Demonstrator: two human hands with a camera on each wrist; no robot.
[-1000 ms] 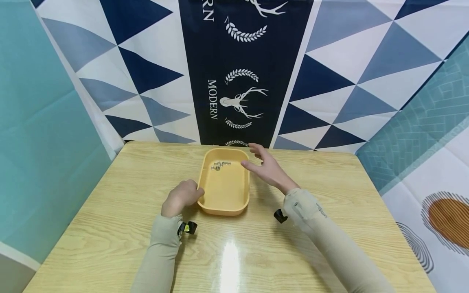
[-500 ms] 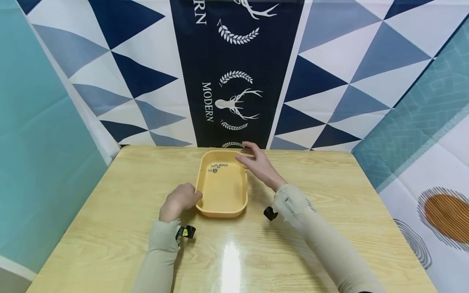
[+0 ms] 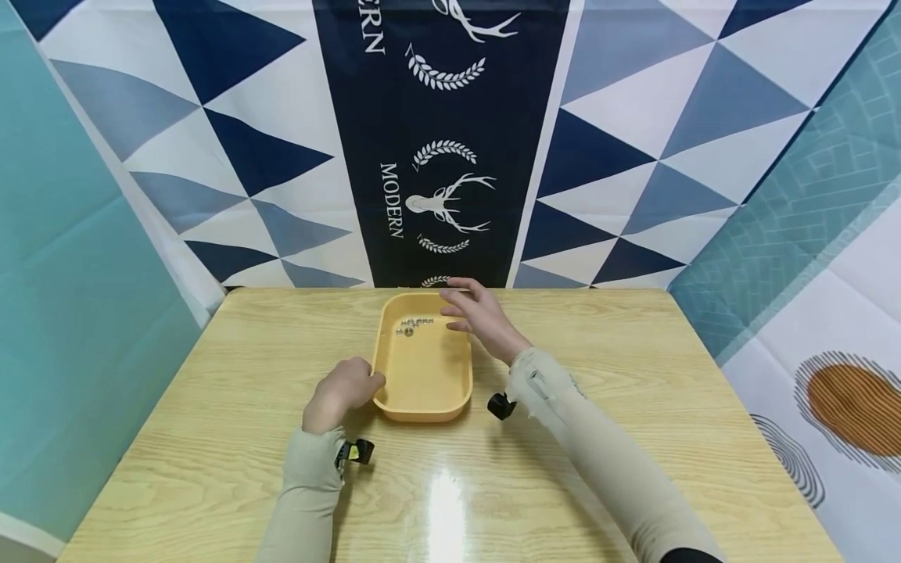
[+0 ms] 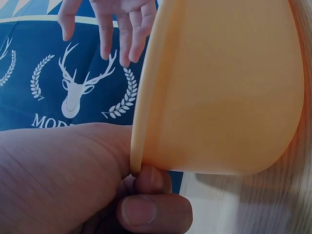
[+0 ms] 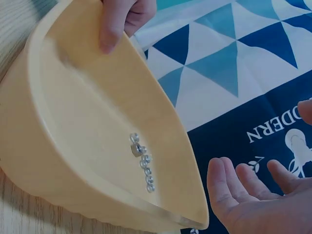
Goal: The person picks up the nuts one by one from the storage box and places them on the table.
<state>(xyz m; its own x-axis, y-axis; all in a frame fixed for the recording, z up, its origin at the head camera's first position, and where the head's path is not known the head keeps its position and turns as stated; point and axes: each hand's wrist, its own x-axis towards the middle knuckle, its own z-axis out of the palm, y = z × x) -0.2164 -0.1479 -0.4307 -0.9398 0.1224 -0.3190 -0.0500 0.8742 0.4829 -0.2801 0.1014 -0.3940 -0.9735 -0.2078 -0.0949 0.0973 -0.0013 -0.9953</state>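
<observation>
A shallow yellow plastic tray (image 3: 425,375) sits on the wooden table in the head view. My left hand (image 3: 345,387) grips its left rim, thumb over the inside and fingers outside; the left wrist view shows these fingers (image 4: 156,212) curled under the rim. Toward the tray's far left lie several small metal nuts (image 5: 145,162), one of them larger than the rest. My right hand (image 3: 486,317) hovers at the far right corner, fingers spread and slightly bent, holding nothing. In the right wrist view that hand (image 5: 263,204) is apart from the nuts.
The light wooden table (image 3: 232,422) extends around the tray. Behind it hangs a patterned cloth (image 3: 436,117) with triangles and a dark deer-print stripe. Small black cameras (image 3: 501,406) are worn on both wrists.
My right hand has moved left, over the tray's far right corner. The left hand keeps its grip on the rim. The head view has shifted slightly; the nuts stay in place inside the tray.
</observation>
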